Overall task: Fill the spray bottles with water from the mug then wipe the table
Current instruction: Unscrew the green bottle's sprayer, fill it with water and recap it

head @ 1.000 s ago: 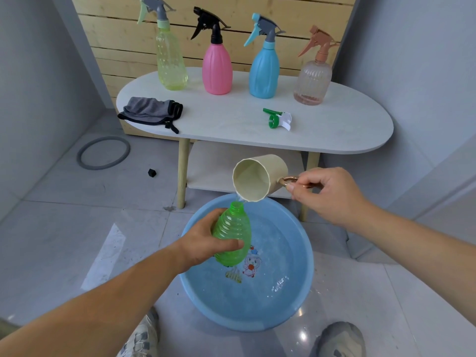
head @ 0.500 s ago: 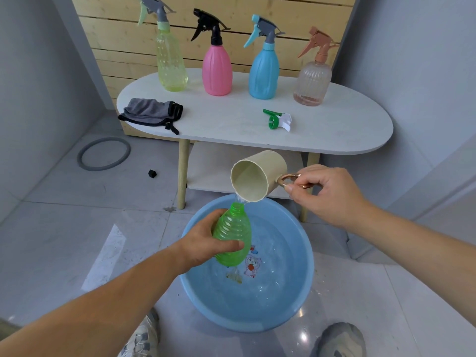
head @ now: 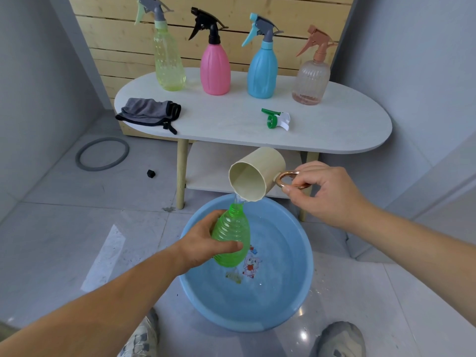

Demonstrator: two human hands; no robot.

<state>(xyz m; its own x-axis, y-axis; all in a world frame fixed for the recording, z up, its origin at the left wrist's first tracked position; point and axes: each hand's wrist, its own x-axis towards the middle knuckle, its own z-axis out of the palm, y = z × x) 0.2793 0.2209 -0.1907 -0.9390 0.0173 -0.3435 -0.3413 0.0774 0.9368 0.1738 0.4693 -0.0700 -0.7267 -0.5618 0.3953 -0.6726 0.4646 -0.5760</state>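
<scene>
Your left hand [head: 203, 243] gripped green bottle [head: 233, 235], fingers and thumb curled round ribbed translucent body. Bottle uncapped, tilted, held above blue basin [head: 307, 279]. Your right hand [head: 327, 194] pinched copper-coloured handle of cream mug [head: 257, 173]. Mug tipped sideways, thin stream of water running from rim into bottle neck. Green spray head [head: 274, 119] lay on white tabletop [head: 231, 124]. Behind it stood 4 capped: yellow bottle [head: 168, 65], pink bottle [head: 215, 70], blue bottle [head: 262, 73], clear bottle [head: 310, 82]. Grey cloth [head: 148, 112] at left end.

Left hand [head: 201, 243] grips the bottle [head: 233, 233], right hand [head: 329, 194] pinches the mug [head: 260, 171] handle, 2 forearms extended.
</scene>
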